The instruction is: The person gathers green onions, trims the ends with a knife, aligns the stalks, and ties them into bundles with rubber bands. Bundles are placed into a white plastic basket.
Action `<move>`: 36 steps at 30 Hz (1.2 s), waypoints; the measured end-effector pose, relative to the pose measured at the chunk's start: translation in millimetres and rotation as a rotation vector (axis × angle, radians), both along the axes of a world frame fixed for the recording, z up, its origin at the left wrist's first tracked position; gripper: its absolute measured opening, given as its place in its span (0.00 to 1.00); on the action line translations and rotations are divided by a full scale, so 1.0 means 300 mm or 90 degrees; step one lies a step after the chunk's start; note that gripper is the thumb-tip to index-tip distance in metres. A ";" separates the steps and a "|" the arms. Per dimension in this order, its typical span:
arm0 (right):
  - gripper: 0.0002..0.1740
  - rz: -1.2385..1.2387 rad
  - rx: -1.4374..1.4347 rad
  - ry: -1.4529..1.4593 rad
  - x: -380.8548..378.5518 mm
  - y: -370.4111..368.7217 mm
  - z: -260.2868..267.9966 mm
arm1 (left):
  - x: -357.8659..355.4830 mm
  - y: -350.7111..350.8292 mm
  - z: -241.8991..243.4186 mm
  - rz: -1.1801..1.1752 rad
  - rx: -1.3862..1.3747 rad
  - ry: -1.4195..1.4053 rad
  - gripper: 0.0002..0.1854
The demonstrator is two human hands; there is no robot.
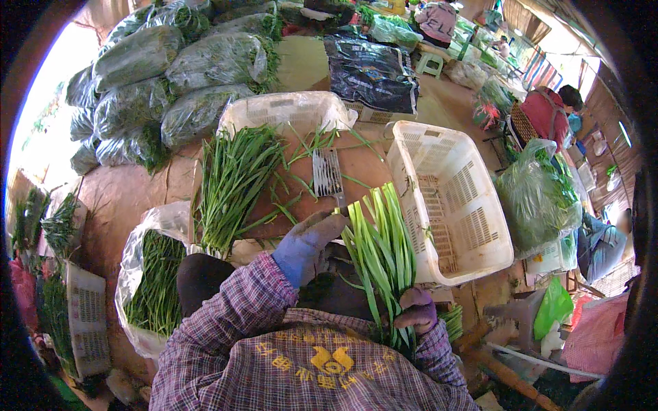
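Note:
A bunch of long green leaf stalks (378, 246), looking like garlic chives, stands upright with pale ends on top. Around its lower leaves my right hand (417, 311) is closed, in a purplish glove. My left hand (313, 241), in a blue glove with dirty fingers, is at the bunch's upper left side, beside the pale ends. Whether its fingers pinch a stalk is hidden. Just beyond them a cleaver (327, 172) lies on a brown board (354, 159), its handle towards me. A larger heap of the same greens (239, 180) lies on the board's left, among loose leaves.
Right of the board stands a white plastic crate (462, 205); behind it, a plastic-lined crate (288, 110). A clear bag of greens (154, 282) is at my left. Filled bags (205, 67) are stacked at the back left. A bulging bag (540, 200) and other people (545, 115) are to the right.

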State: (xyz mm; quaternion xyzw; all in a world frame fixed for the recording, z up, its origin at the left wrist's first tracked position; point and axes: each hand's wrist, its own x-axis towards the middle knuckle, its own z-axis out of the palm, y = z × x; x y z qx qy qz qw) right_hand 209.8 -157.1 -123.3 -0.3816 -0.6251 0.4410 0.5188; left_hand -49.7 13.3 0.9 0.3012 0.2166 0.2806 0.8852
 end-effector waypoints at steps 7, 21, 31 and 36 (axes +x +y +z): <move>0.05 -0.031 0.184 -0.056 -0.024 0.016 0.101 | 0.017 -0.009 -0.095 -0.047 0.151 0.228 0.21; 0.07 0.018 0.334 -0.133 -0.052 0.060 0.138 | -0.001 0.013 0.031 0.273 0.873 0.371 0.14; 0.08 0.009 0.325 -0.106 -0.052 0.045 0.144 | -0.019 0.032 -0.012 0.124 0.718 0.229 0.13; 0.07 0.019 0.314 -0.085 -0.054 0.050 0.144 | -0.017 0.026 -0.012 0.193 0.516 0.208 0.27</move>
